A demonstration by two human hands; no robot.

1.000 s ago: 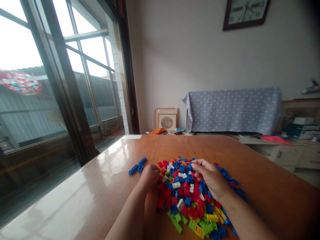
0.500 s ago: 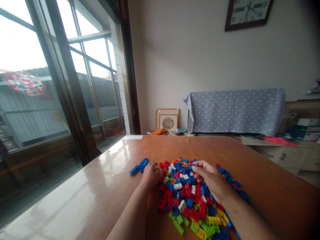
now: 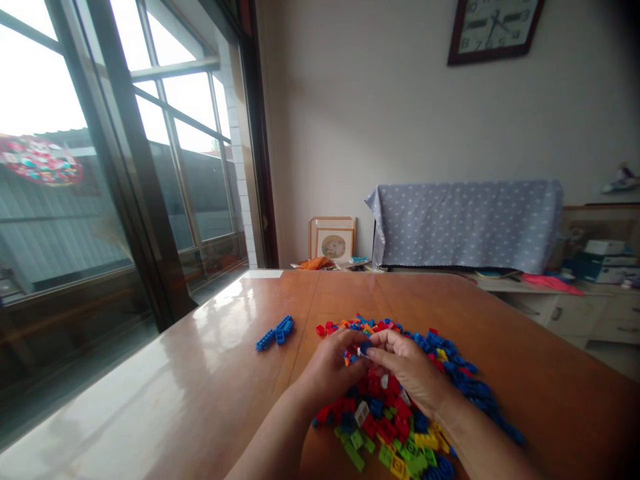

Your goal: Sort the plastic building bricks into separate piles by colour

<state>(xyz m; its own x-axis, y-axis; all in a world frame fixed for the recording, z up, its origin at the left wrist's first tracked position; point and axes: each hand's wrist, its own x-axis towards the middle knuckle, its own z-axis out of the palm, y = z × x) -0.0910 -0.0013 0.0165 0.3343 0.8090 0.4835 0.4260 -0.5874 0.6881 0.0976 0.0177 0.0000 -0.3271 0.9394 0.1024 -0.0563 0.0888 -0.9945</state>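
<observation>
Over the heap of toy bricks [image 3: 373, 383], my two hands meet at their fingertips. My right hand [image 3: 413, 370] pinches a small blue brick [image 3: 365, 347] between thumb and fingers; a white bit shows at its lower edge. Curved around the near side of that brick is my left hand [image 3: 333, 367], thumb and forefinger apart, with loose bricks visible through the gap. Whether its fingertips touch the blue brick I cannot tell. To the left, on bare wood, lie joined blue bricks [image 3: 275, 334].
Red, white, green and yellow bricks spread across the wooden table [image 3: 200, 387], with a trail of blue pieces [image 3: 480, 390] along the right. Beyond stand a framed picture [image 3: 333, 245] and a cloth-covered object [image 3: 465, 223]. Glass doors [image 3: 190, 153] line the left.
My left hand has moved right, from beside the joined blue bricks to the heap's middle. My right hand has shifted slightly left and down, bringing the blue brick between both hands.
</observation>
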